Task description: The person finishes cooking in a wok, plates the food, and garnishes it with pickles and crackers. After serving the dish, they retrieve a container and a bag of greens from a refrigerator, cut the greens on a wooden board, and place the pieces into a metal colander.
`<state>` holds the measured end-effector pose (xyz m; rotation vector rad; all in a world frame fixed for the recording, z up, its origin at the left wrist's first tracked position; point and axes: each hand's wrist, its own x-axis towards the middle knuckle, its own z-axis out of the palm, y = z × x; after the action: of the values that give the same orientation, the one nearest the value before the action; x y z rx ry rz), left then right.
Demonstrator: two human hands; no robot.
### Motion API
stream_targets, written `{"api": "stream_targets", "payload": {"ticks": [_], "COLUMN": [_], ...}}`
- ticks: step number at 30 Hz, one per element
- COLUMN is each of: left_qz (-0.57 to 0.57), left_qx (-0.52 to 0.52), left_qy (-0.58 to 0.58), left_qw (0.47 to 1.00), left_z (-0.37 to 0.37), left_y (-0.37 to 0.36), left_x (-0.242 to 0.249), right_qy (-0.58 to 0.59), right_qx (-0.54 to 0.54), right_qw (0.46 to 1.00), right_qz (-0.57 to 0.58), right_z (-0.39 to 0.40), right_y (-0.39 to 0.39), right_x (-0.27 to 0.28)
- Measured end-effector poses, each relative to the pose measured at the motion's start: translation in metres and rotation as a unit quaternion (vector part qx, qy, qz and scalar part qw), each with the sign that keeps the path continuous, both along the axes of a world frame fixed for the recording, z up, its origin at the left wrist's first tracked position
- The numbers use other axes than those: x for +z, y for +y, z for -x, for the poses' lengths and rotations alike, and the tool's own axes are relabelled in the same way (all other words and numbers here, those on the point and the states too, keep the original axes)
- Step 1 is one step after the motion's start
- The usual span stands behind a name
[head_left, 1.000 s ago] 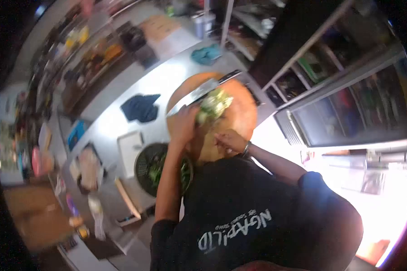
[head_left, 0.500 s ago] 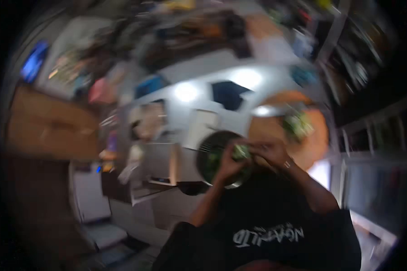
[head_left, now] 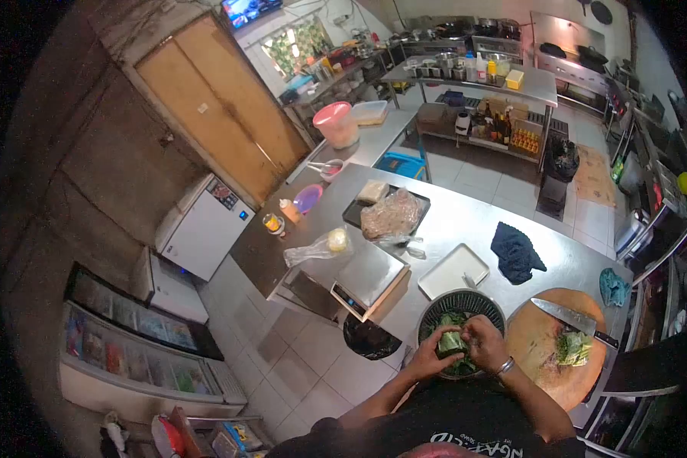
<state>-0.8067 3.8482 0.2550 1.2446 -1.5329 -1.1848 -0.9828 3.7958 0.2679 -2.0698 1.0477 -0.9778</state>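
Both hands are over a dark round bowl [head_left: 427, 311] with leafy greens inside. My left hand [head_left: 437, 353] is wrapped round a pale green leafy piece [head_left: 452, 341]. On the right side of that piece, my right hand [head_left: 484, 340] has its fingers pressed together against it. To the right lies a round wooden board [head_left: 528, 336] bearing a knife [head_left: 563, 314] and a chopped green bunch [head_left: 572, 348]. Behind the bowl is a white rectangular tray [head_left: 444, 275].
A dark cloth [head_left: 516, 252] and a teal cloth [head_left: 614, 288] lie on the steel table. A scale [head_left: 370, 278], a dark tray with a bagged item [head_left: 393, 216], a plastic bag [head_left: 313, 250] and a pink bucket [head_left: 335, 124] stand to the left.
The head view has turned and sharpened, so the bowl and board appear lower and further right. Both hands are still together at the bowl with the green piece.
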Motion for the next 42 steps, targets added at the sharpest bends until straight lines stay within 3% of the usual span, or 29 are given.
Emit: {"api": "stream_targets", "payload": {"ticks": [2,4,11,13,17,19,22,27,28,29,31,33,34,36,37,38,39,40,41,42], "left_qz": [-0.001,0.029,0.024,0.032,0.052,0.074,0.081,-0.014,-0.08,-0.109,-0.045,0.038,0.035,0.079,0.077,0.037,-0.002,-0.002,-0.125,-0.249], "left_qx": [-0.004,0.001,-0.071,-0.071,-0.067,-0.068,-0.045,0.121,0.125,0.15,0.127,0.137,0.129,0.107,0.099,0.066,0.025,0.006,-0.011,-0.024], "left_qy": [-0.02,-0.022,-0.025,-0.044,-0.044,-0.059,-0.065,-0.165,-0.099,-0.137,-0.212,-0.214,-0.208,-0.245,-0.239,-0.203,-0.166,-0.158,-0.026,0.1], "left_qw": [1.0,0.999,0.997,0.996,0.995,0.993,0.994,0.979,0.984,0.973,0.968,0.966,0.969,0.96,0.963,0.976,0.986,0.987,0.992,0.963], "left_z": [-0.001,0.001,0.0,0.001,0.003,0.005,0.004,0.02,0.019,0.018,0.014,0.015,0.017,0.015,0.012,0.008,0.01,0.012,0.011,0.01], "left_y": [0.002,0.002,-0.003,-0.004,-0.007,-0.009,-0.013,-0.015,-0.02,-0.025,-0.03,-0.03,-0.029,-0.03,-0.029,-0.027,-0.027,-0.027,-0.028,-0.026], "left_x": [0.0,-0.002,-0.008,-0.001,-0.003,-0.005,-0.012,-0.027,-0.013,-0.03,-0.039,-0.06,-0.056,-0.043,-0.042,-0.042,-0.043,-0.043,-0.043,-0.04], "right_qy": [-0.031,-0.055,-0.006,0.009,0.007,0.011,0.022,0.087,0.099,0.106,0.114,0.118,0.122,-0.125,-0.123,-0.308,-0.483,-0.488,-0.493,-0.5], "right_qx": [0.009,0.013,0.007,-0.013,-0.005,-0.008,-0.027,-0.038,-0.019,0.013,0.034,0.001,-0.008,-0.053,-0.063,-0.06,-0.059,-0.076,-0.06,-0.04], "right_qw": [0.999,0.998,0.989,0.998,0.999,0.999,0.999,0.992,0.991,0.989,0.985,0.95,0.948,0.891,0.89,0.794,0.661,0.662,0.663,0.661], "right_qz": [0.024,-0.024,-0.147,-0.063,-0.044,0.042,0.033,-0.078,-0.089,-0.103,-0.127,-0.288,-0.293,-0.433,-0.435,-0.521,-0.571,-0.564,-0.559,-0.558], "right_z": [0.0,0.002,0.019,0.017,0.018,0.016,0.011,0.01,0.01,0.013,0.012,0.014,0.015,0.017,0.017,0.018,0.022,0.027,0.027,0.026], "right_y": [-0.001,0.004,0.009,0.013,0.014,0.012,0.012,0.022,0.026,0.026,0.029,0.025,0.023,0.017,0.014,0.01,0.01,0.01,0.009,0.01], "right_x": [-0.002,0.011,-0.008,-0.002,0.014,0.024,0.021,-0.007,-0.009,-0.019,-0.023,-0.013,-0.029,-0.076,-0.068,-0.06,-0.053,-0.051,-0.05,-0.05]}}
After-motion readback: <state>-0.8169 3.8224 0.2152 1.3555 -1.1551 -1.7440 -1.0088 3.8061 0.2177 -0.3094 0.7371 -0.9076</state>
